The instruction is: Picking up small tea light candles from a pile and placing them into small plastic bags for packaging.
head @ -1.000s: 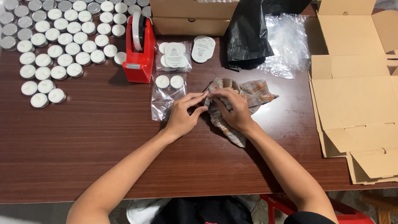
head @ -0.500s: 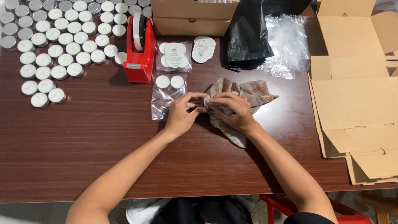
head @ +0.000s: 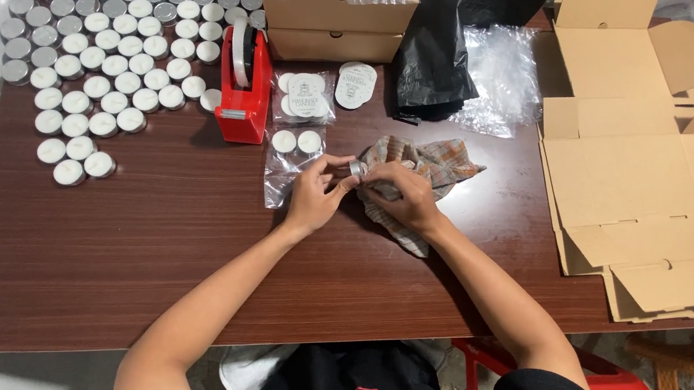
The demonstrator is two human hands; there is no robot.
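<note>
My left hand [head: 316, 194] pinches a small silver-cupped tealight candle [head: 356, 168] at the middle of the brown table. My right hand [head: 400, 193] grips a crumpled plaid cloth [head: 432, 165] and presses it against the candle. A clear plastic bag [head: 290, 158] with two white tealights inside lies just left of my hands, touching my left fingers.
Several loose tealights [head: 101, 62] cover the far left. A red tape dispenser [head: 244, 88] stands behind the bag, with packed bags [head: 325, 90] beside it. A cardboard box [head: 341, 6] and black bag [head: 443, 42] sit at the back. A flat unfolded carton [head: 634, 160] lies right.
My fingers have shifted slightly around the candle and the cloth has been bunched a little differently. Everything else on the table stays in place.
</note>
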